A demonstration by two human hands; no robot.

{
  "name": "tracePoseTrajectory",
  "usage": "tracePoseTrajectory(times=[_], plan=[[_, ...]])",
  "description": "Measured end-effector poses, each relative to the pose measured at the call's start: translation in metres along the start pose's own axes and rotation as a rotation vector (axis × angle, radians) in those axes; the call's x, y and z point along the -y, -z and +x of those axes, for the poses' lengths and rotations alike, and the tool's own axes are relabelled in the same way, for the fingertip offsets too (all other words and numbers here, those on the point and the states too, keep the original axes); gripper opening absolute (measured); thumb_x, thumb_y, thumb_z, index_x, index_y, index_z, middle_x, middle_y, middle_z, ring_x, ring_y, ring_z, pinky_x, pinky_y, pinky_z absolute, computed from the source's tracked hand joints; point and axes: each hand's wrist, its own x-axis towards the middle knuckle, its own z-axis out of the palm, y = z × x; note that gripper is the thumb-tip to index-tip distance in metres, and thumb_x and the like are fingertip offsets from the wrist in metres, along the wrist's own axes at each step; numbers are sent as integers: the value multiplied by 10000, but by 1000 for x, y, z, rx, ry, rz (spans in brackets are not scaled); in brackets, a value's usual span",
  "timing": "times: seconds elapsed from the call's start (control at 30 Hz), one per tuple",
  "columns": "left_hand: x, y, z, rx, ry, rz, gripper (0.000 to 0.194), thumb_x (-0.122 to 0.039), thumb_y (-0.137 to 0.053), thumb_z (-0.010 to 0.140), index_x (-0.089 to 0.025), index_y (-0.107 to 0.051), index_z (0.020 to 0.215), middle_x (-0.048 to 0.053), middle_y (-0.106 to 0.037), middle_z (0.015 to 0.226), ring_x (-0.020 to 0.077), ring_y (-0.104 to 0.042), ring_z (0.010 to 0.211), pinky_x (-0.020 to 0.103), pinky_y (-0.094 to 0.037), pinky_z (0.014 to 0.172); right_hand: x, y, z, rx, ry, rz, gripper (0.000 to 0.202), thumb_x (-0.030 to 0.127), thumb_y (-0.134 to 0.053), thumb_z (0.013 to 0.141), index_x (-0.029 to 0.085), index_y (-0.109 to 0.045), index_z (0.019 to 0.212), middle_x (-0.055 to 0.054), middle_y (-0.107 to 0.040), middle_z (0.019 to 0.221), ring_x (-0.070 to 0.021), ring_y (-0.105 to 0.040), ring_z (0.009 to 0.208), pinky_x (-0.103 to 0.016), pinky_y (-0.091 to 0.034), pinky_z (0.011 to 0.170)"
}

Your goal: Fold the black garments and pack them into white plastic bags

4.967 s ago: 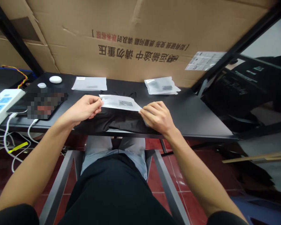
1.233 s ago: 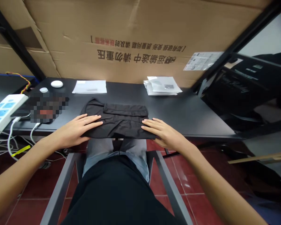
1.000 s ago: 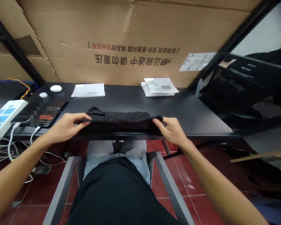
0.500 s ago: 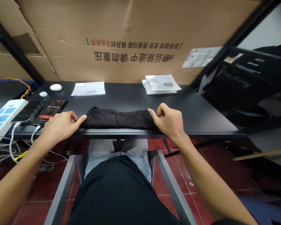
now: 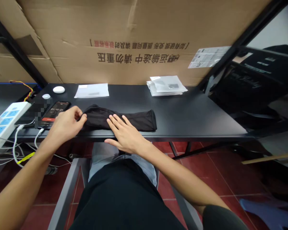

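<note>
A black piece of stretchy-looking cloth, folded into a long flat strip, lies along the front of the black desk. My left hand is at its left end, fingers curled and the thumb against the cloth's edge in a pinch. Flat on the middle of the strip rests my right hand, its fingers stretched out and the thumb apart, near the desk's front edge. The cloth's right end lies free and fairly straight, while its left end is wider and slightly raised.
A phone with a cable and a white power strip lie at the left. Behind the cloth are a white packet, stacked packets and a white oval case. A cardboard sheet stands at the back.
My right hand has let go of the cloth's right end and moved left, flattening onto its middle. The left end has widened a little; my left hand stays there.
</note>
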Motion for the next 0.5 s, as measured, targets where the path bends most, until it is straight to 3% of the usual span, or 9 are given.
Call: tracePoseTrajectory(times=[0.13, 0.23, 0.4, 0.5], plan=[[-34, 7, 4, -228, -50, 84, 293, -498, -605, 1055, -261, -692, 1202, 79, -790, 988, 352, -768, 989, 445, -553, 944, -2, -3, 14, -58, 43, 67, 855, 670, -569, 1171, 94, -467, 1794, -285, -461, 1840, -439, -393, 1769, -710, -301, 1452], [-65, 1, 7, -287, -137, 56, 325, -483, -601, 1102, -242, -682, 1303, 101, -810, 1090, 362, -783, 1118, 444, -564, 994, -17, 12, 11, -194, 12, 124, 672, 554, -570, 1191, 148, -569, 1727, -250, -573, 1781, -416, -496, 1712, -711, -331, 1444], [-111, -36, 1, -269, -409, -54, 286, -475, -620, 1153, -242, -711, 1291, 116, -833, 1155, 355, -785, 1158, 418, -553, 921, -56, 55, -17, -582, -191, 159, 369, 321, -534, 1185, 253, -746, 1480, -152, -786, 1522, -339, -714, 1480, -616, -503, 1364], [-126, -65, -8, -211, -584, -80, 262, -446, -653, 1158, -251, -696, 1328, 103, -848, 1166, 334, -788, 1141, 417, -557, 871, -68, 73, -32, -592, -149, 184, 363, 241, -532, 1153, 269, -780, 1417, -124, -810, 1458, -316, -758, 1401, -541, -604, 1266]])
